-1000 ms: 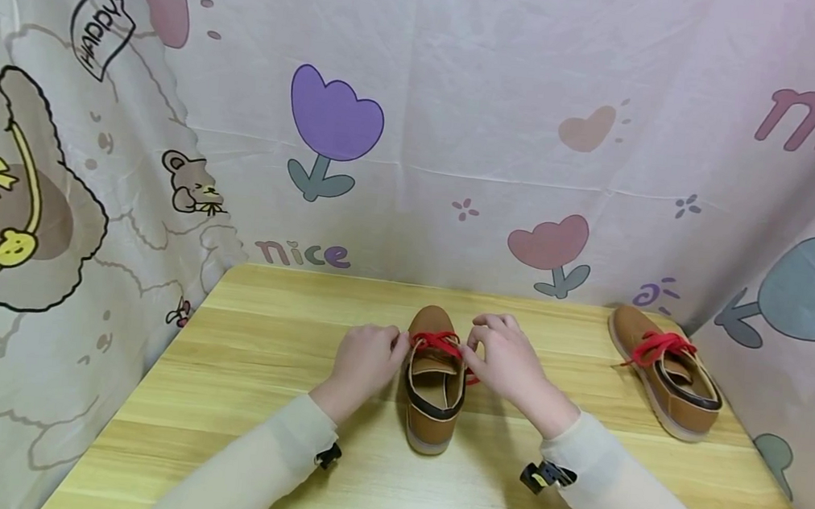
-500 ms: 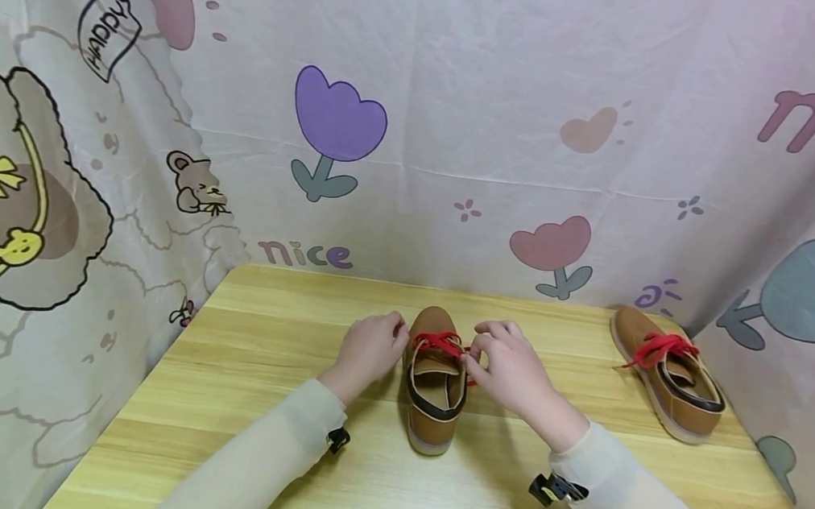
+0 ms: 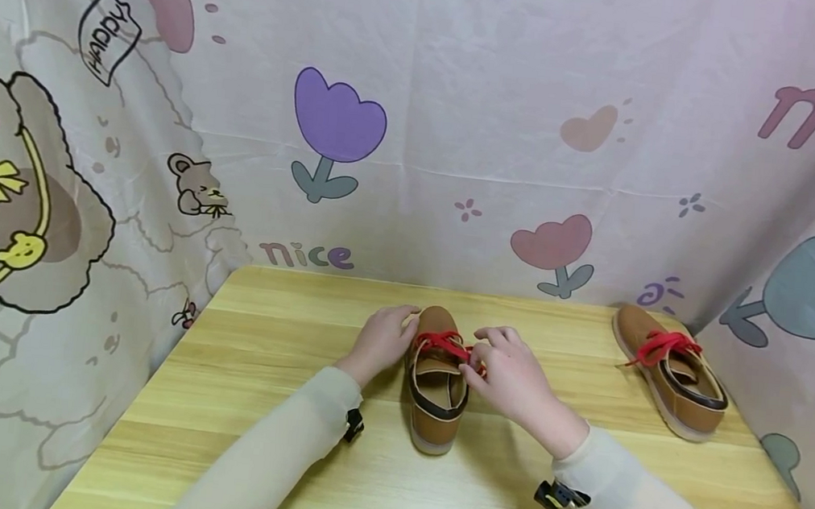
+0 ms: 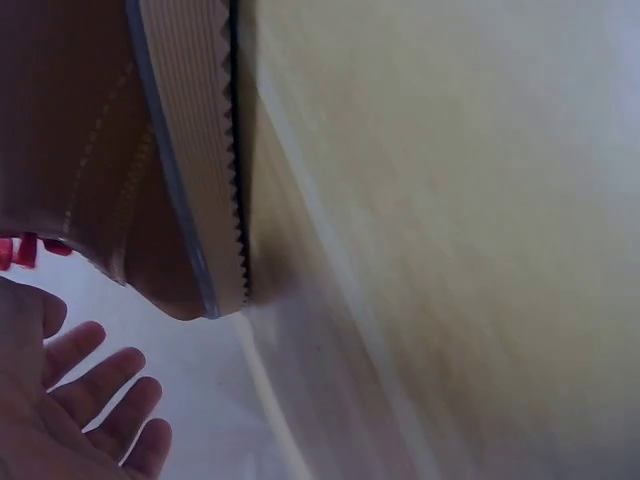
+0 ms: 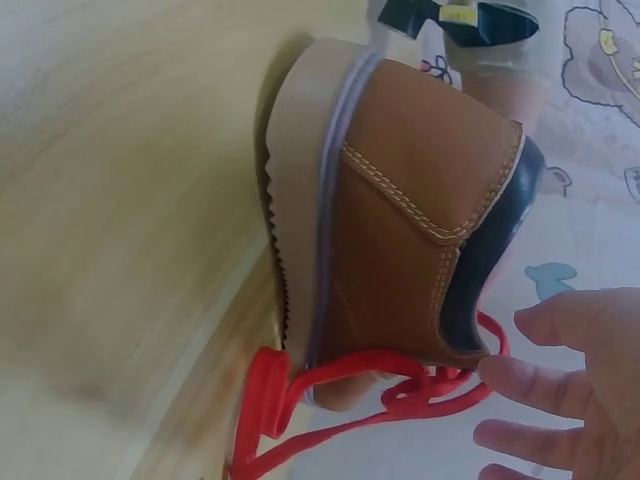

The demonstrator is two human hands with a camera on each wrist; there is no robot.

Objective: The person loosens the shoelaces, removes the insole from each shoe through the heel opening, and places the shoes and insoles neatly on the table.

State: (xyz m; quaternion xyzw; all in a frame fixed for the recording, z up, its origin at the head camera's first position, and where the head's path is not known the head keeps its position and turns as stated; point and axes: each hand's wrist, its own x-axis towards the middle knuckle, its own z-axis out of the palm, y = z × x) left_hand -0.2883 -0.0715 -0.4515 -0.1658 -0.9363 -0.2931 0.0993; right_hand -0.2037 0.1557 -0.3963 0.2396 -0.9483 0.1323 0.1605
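A brown lace-up shoe stands on the wooden table in front of me, toe pointing away. Its red shoelace crosses the top, and the right wrist view shows loops and ends of the lace hanging down the side. My left hand is at the left of the toe; in the left wrist view its fingers are spread and hold nothing. Beside the lace on the right is my right hand. Its fingers are apart in the right wrist view, fingertips right by the lace and the collar.
A second brown shoe with a tied red lace stands at the right end of the wooden table. Printed cloth hangs behind the table and along both sides.
My left hand has left the lace, opened and slid forward along the left of the toe. My right hand has drawn back slightly to the right and its fingers have loosened from the lace.
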